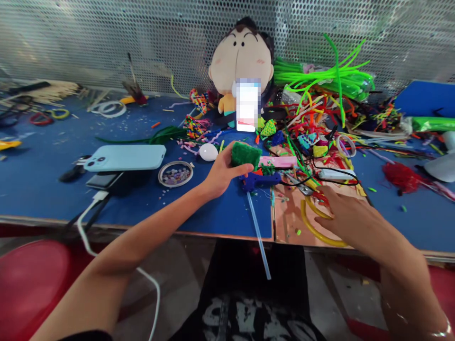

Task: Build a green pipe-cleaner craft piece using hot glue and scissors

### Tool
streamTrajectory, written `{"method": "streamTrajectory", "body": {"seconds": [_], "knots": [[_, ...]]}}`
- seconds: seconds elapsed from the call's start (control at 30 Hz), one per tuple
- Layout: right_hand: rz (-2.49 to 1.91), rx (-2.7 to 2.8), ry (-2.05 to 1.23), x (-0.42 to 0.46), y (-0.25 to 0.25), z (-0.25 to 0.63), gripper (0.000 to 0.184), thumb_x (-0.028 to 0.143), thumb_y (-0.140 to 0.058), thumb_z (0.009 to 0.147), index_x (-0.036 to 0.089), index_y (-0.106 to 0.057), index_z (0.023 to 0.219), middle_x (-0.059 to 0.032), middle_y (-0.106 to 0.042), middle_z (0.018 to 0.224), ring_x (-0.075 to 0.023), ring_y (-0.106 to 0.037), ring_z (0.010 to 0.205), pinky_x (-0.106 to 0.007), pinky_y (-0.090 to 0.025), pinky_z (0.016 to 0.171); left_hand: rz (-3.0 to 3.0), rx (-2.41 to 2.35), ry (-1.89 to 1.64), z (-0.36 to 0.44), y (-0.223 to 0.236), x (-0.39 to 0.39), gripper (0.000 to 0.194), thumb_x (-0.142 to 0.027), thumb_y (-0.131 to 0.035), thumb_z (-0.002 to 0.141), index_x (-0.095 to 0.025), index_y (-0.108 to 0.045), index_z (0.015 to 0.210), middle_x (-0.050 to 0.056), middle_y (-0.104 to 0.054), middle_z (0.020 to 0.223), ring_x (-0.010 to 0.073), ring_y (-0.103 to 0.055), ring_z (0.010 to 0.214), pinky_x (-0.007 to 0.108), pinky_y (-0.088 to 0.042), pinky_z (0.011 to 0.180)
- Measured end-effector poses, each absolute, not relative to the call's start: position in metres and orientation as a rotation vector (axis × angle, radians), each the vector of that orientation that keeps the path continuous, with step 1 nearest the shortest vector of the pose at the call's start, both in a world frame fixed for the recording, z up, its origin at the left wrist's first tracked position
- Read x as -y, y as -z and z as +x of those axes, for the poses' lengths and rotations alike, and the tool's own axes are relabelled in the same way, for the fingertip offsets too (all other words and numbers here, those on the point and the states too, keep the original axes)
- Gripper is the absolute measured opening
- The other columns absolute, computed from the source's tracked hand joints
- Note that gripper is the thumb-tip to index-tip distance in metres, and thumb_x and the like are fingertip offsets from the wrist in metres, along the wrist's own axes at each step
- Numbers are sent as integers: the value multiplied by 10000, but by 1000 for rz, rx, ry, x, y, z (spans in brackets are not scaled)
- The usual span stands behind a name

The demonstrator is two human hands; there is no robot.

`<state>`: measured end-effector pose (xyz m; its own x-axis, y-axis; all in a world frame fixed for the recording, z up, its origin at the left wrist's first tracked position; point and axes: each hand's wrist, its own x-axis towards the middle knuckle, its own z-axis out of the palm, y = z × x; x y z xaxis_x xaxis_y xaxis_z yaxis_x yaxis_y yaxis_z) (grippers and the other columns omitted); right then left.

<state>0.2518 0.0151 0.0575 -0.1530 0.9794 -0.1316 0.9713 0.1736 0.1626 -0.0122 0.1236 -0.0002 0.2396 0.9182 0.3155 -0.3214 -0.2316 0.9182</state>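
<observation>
My left hand (222, 175) is closed around a fuzzy green block (246, 155), held above the blue tabletop with the thumb along its lower edge. Just below it lies a blue hot glue gun (261, 181) with a clear glue stick (259, 237) sticking out past the table's front edge. My right hand (343, 210) is at the yellow-handled scissors (308, 226) on the right. Its fingers and thumb lie about one handle, partly hiding it. The metal pivot shows to the left of the fingertips, and the other handle loop hangs free near the table edge.
A phone with a lit screen (248, 106) leans on a plush doll (241, 54). Pipe cleaners (320, 78) and colourful scraps pile up at the back right. To the left are a light-blue phone (126, 157), a dish of beads (175, 174) and a white cable (83, 232).
</observation>
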Motion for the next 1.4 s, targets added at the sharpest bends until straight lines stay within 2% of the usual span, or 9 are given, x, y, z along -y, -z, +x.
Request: {"method": "streamTrajectory", "body": {"seconds": [0.17,0.27,0.37,0.47,0.57,0.67,0.83,1.03,1.4], "knots": [[1807,-2354,57,-2,-60,305,509,322,-575,764,216,-582,1263,-126,-752,921,-327,-712,724,-416,-522,593,1199,-700,-1560,-17,-2,-132,446,-405,-832,609,-239,-526,887,-41,-589,803,89,-547,647,222,-445,535],[1743,-2503,302,6,-71,332,494,293,-621,761,354,-600,1251,-91,-746,1074,-254,-726,789,-361,-533,650,1156,-704,-1619,-17,-3,-133,464,-391,-850,577,-237,-528,872,-43,-589,808,85,-545,658,207,-442,529],[1761,-2658,364,10,-80,344,556,306,-665,693,421,-589,1231,-64,-760,962,-216,-696,654,-321,-482,530,1229,-719,-1630,-16,0,-132,466,-399,-856,571,-236,-553,886,-44,-589,806,88,-547,667,208,-455,548],[1886,-2815,332,6,-78,333,463,259,-591,715,362,-606,1166,-45,-721,872,-188,-633,578,-299,-468,489,1415,-690,-1639,-15,4,-129,459,-378,-859,591,-242,-599,944,-35,-607,847,95,-574,728,221,-495,637],[1971,-3003,283,-9,-72,304,401,222,-524,760,313,-583,1145,-50,-646,907,-157,-547,574,-286,-434,489,1640,-644,-1592,-16,5,-123,451,-347,-851,625,-243,-621,998,-5,-650,945,123,-614,821,251,-520,725],[1830,-3155,146,-27,-66,274,400,196,-579,786,287,-576,1176,-3,-552,741,-151,-489,580,-272,-384,517,1805,-610,-1500,-18,3,-118,457,-339,-831,662,-231,-618,1052,35,-672,1043,166,-646,935,289,-534,806],[1667,-3236,-100,-49,-62,240,340,289,-601,804,197,-583,1131,-30,-520,847,-142,-461,652,-263,-374,578,2035,-485,-1483,-19,-4,-112,442,-309,-799,713,-219,-614,1104,59,-685,1071,184,-656,1027,309,-520,911],[1638,-3012,-478,-57,-58,219,377,399,-544,803,200,-601,1118,-46,-443,842,-180,-429,699,-265,-282,552,2153,-415,-1470,-18,-7,-107,443,-295,-800,713,-198,-615,1104,88,-699,1080,206,-670,1033,337,-544,908],[1585,-2940,-611,-57,-58,212,351,376,-530,827,218,-589,1134,-50,-436,841,-181,-426,719,-280,-316,594,2190,-354,-1444,-17,-9,-104,453,-272,-810,700,-224,-639,1116,73,-723,1067,222,-680,1042,366,-563,901]]}}
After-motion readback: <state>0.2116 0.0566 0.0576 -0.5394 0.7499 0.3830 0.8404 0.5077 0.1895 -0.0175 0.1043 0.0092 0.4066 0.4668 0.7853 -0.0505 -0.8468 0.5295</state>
